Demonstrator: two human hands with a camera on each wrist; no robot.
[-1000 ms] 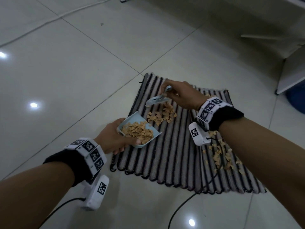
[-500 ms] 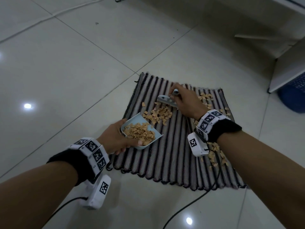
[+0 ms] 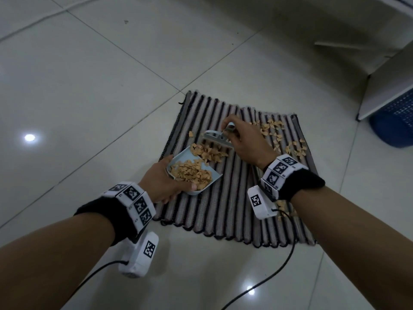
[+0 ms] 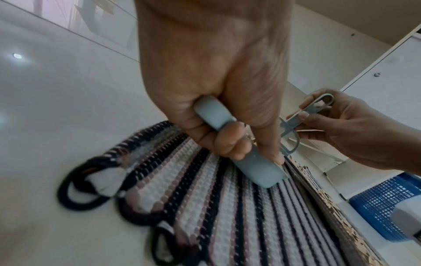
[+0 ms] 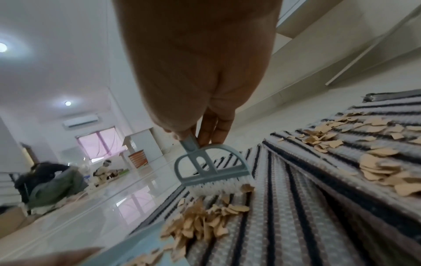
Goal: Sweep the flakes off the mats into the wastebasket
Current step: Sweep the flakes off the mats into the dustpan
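Tan, ragged flakes lie heaped on the striped mat between the right hand, pinching a small brush, and the left hand, curled round a dustpan handle seen only from the left wrist, which hides the pan.

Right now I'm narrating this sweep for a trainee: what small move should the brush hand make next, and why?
Probably a short pull of the brush toward the dustpan. The right hand pinches the brush handle, its bristles sit just behind a loose pile of flakes at the pan's open lip, and the left hand steadies the pan on the mat.
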